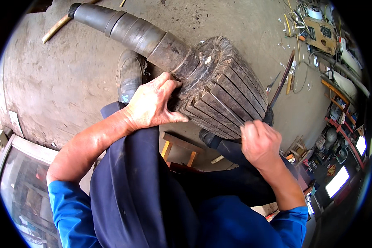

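Observation:
A heavy motor rotor lies before me, with a stepped steel shaft (138, 36) pointing to the far left and a dark slotted core (239, 80) nearer the middle. Against the core's end, close to the shaft, my left hand (151, 103) rests with thumb and fingers spread; some fingertips are hidden behind the rotor. My right hand (260, 142) is closed in a pinch on a thin metal rod (225, 104). The rod lies along one of the slots, its far part pointing toward the shaft side. How deep it sits in the slot I cannot tell.
A low wooden stool (180, 144) stands under the rotor, near my legs. Beyond the core's right side is a long dark bar (283, 78). Cables, tools and a tan panel (320, 37) crowd the right. A wooden handle (56, 29) lies far left, a glazed frame (27, 182) near left.

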`<state>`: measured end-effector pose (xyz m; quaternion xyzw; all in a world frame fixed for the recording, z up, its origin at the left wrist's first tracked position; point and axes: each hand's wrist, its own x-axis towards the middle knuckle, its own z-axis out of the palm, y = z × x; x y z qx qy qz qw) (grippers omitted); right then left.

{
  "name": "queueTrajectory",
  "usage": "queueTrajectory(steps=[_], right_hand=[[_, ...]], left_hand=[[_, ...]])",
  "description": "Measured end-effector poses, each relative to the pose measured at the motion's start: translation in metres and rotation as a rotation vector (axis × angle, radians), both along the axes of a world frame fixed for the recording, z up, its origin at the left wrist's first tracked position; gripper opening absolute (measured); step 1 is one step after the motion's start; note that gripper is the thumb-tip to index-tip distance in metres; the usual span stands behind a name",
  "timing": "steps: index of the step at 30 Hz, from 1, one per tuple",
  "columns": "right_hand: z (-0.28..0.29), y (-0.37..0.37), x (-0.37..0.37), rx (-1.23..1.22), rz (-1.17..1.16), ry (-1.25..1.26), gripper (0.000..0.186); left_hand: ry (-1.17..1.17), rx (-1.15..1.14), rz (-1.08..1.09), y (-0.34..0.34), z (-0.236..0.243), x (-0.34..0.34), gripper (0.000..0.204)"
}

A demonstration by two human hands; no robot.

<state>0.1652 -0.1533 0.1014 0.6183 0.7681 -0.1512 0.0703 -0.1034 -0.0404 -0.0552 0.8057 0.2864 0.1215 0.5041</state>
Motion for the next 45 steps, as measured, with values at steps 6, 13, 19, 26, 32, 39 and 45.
queueTrajectory(steps=[6,13,19,26,32,39,45], right_hand=[[-0.004,-0.023,0.031,-0.073,0.021,-0.030,0.014],[-0.007,0.000,0.011,-0.031,0.018,0.034,0.016],[-0.006,0.009,0.005,-0.054,0.010,0.053,0.012],[0.008,-0.040,0.044,-0.089,-0.023,-0.001,0.010],[0.027,-0.012,0.013,0.002,-0.143,0.162,0.020],[0.065,-0.043,0.033,-0.140,-0.227,-0.007,0.020],[0.060,-0.043,0.028,-0.070,-0.226,0.055,0.019]], left_hand=[[0.011,-0.020,0.006,-0.001,0.000,-0.005,0.087],[0.016,-0.009,0.005,0.001,0.005,-0.001,0.082],[0.001,0.000,0.023,0.000,0.001,-0.005,0.083],[-0.001,-0.020,0.009,0.001,0.004,-0.001,0.086],[0.054,-0.041,0.027,0.001,0.006,-0.002,0.088],[0.037,-0.028,0.023,0.004,0.002,-0.003,0.090],[0.071,-0.096,0.029,0.004,0.000,-0.006,0.080]])
